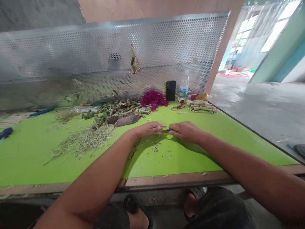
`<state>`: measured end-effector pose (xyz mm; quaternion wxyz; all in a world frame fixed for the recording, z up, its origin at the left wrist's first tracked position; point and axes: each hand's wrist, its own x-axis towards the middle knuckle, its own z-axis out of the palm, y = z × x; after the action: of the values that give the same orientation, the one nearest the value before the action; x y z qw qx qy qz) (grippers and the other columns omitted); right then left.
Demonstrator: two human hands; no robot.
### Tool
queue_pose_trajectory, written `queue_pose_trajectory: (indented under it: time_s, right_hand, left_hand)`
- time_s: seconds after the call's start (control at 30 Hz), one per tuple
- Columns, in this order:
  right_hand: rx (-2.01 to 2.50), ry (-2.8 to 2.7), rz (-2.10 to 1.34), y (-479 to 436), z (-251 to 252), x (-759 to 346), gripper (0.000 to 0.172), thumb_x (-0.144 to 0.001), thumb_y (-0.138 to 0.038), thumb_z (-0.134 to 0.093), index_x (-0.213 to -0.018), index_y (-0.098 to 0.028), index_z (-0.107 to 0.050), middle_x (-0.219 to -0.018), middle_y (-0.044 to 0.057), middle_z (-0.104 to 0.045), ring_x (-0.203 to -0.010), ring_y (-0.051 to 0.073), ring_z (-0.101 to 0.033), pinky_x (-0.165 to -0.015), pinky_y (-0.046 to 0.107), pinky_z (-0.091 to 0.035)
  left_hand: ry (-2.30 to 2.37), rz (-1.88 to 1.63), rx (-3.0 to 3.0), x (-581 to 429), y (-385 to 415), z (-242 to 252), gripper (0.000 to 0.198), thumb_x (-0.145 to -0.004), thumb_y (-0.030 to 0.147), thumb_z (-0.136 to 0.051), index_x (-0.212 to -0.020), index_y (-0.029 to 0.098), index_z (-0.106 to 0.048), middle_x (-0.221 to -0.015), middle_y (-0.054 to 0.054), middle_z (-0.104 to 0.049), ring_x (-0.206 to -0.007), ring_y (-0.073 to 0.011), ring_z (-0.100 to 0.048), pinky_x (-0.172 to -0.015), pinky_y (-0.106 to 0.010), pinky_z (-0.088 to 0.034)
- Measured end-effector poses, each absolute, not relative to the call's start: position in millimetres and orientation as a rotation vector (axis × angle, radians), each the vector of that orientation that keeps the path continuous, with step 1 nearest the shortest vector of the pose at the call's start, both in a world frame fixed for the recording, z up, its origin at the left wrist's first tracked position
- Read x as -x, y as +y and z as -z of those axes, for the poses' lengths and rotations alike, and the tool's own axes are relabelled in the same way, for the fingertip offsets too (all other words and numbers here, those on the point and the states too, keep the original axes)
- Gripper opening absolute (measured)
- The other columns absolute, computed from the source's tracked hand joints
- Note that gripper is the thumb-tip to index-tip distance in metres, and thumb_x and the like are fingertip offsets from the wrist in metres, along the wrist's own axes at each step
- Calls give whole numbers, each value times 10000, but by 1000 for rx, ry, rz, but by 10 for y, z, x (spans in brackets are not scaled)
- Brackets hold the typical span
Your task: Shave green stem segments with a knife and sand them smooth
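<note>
My left hand (147, 129) and my right hand (184, 132) meet near the middle of a lime-green table top (30, 159). The left fingers curl around a small pale stem piece (160, 131). A small dark-handled knife (168, 130) sticks out of my right hand toward that piece, with its blade mostly hidden. Behind my left hand lies a heap of cut green stem pieces (111, 113), and shredded pale fibres (83, 141) spread to its left. A brown leaf piece (127, 120) rests nearer my hands.
A magenta fibre tuft (153, 99), a black phone (171, 90), a plastic bottle (183, 84) and rolled pale leaf pieces (200, 105) stand at the back. A perforated metal sheet (114, 41) rises behind them. A blue-handled tool (41, 111) lies at the left.
</note>
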<state>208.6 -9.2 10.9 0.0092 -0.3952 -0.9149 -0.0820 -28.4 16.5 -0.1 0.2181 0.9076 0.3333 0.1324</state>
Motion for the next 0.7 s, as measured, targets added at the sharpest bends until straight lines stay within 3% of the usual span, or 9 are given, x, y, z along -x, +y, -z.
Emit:
queue_pose_trajectory:
  time_s: [0.17, 0.3, 0.53, 0.7]
  right_hand:
    - [1282, -2815, 265, -152, -38, -1995, 425, -977, -466, -288, -1101, -212, -605, -987, 93, -711, -789, 193, -634, -639, 269, -349]
    - [1340, -2772, 283, -191, -18, -1945, 425, -975, -459, -294, -1117, -212, -609, -968, 102, -712, -801, 208, -638, -657, 285, -365]
    - [1246, -2777, 418, -289, 6, -1890, 367, -974, -400, -331, -1057, -176, -609, -927, 111, -681, -881, 224, -584, -699, 299, -377]
    - [1221, -2769, 521, -320, 44, -1892, 360, -982, -374, -312, -982, -169, -608, -900, 111, -660, -848, 219, -564, -690, 302, -375]
  left_hand:
    - [896, -423, -2526, 244, 163, 13, 582, -935, 596, -326, -1178, 172, -642, -1006, -77, -612, -978, -218, -539, -938, -314, -398]
    - [893, -420, -2488, 233, 110, -33, 527, -943, 544, -351, -1172, 175, -650, -941, -64, -627, -917, -205, -559, -881, -285, -423]
    - [831, -427, -2334, 260, 129, -19, 423, -922, 486, -460, -1129, 167, -646, -1112, -61, -657, -1018, -203, -568, -914, -269, -404]
    - [805, -374, -2434, 259, 140, -4, 425, -954, 465, -378, -1123, 151, -610, -1092, -76, -640, -996, -208, -563, -891, -282, -405]
